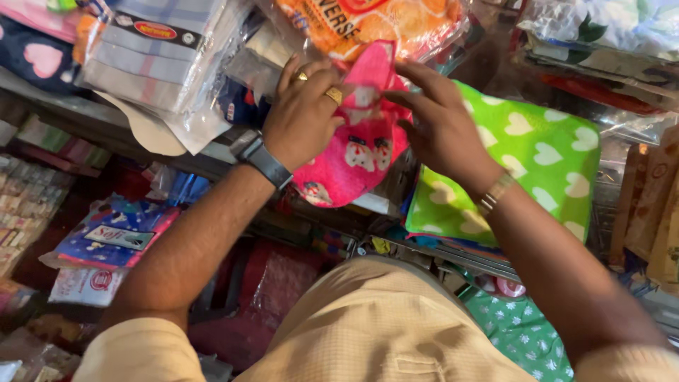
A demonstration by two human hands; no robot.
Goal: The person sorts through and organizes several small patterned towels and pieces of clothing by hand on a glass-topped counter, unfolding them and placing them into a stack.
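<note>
- Head view: we see the left hand [303,113], rings on two fingers and a dark watch at the wrist, curled over the upper left edge of a pink plush cloth [357,152] printed with small white figures.
- The right hand [438,120], a metal band at its wrist, pinches the cloth's top edge between thumb and fingertips.
- The pink cloth hangs between both hands, in front of crowded shelves.
- Just right of it lies a green blanket with pale hearts [537,166].
- Above it sits an orange packaged item [368,25]; upper left, grey striped folded fabric in clear wrap [152,53].
</note>
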